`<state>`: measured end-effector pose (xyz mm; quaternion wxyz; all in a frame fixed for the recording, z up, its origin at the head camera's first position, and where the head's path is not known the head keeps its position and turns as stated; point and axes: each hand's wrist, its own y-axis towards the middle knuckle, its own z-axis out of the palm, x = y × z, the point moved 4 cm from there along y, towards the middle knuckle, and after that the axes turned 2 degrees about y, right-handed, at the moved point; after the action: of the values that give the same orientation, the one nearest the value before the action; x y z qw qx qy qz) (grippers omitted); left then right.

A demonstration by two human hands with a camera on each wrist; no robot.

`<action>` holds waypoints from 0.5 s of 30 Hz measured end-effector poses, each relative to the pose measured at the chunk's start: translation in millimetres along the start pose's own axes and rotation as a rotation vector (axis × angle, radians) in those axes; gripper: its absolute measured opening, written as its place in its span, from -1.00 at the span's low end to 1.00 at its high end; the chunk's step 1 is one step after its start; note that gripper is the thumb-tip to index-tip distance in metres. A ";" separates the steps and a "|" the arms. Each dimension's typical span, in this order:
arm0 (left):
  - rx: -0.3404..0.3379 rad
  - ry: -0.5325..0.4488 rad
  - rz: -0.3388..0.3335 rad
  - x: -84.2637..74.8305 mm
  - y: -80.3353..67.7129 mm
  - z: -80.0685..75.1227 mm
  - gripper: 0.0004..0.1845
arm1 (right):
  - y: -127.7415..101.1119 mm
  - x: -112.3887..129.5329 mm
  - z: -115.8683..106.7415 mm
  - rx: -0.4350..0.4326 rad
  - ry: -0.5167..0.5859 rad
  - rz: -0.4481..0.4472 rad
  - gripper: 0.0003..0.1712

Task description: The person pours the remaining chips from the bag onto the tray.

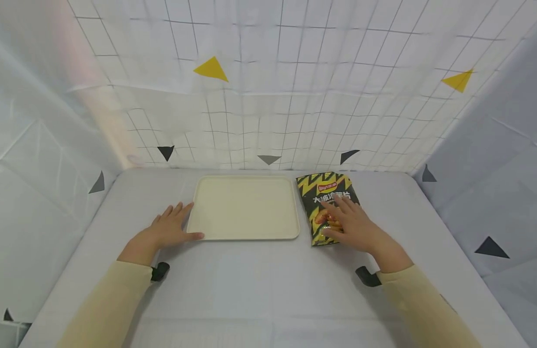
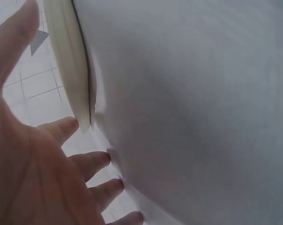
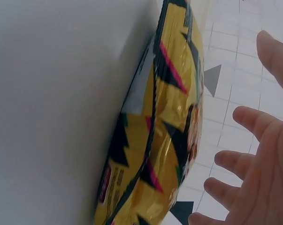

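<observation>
A shallow cream tray lies flat on the table. At its left edge is my left hand, fingers spread, with the index fingertip and thumb close by the rim; in the left wrist view the index fingertip meets the end of the tray. To the right of the tray lies a black and yellow bag of Lay's chips, face up. Over its lower right part my right hand is spread, hiding some of the print. The right wrist view shows a gap between these fingers and the chip bag.
White cloth covers the table. A gridded white curtain with yellow, black and grey triangles stands behind, and pale cloth walls close both sides. Dark camera mounts stick out from both cuffs.
</observation>
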<state>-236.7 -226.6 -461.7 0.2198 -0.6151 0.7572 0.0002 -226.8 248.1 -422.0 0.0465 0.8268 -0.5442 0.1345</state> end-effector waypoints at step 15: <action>0.025 0.014 0.009 -2.5 -1.7 -2.9 0.27 | 16.3 23.1 13.3 -0.026 -0.046 -0.038 -0.11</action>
<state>-235.8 -225.5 -457.8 0.2220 -0.6088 0.7615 -0.0128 -230.8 218.1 -429.5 0.0472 0.8392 -0.5311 0.1074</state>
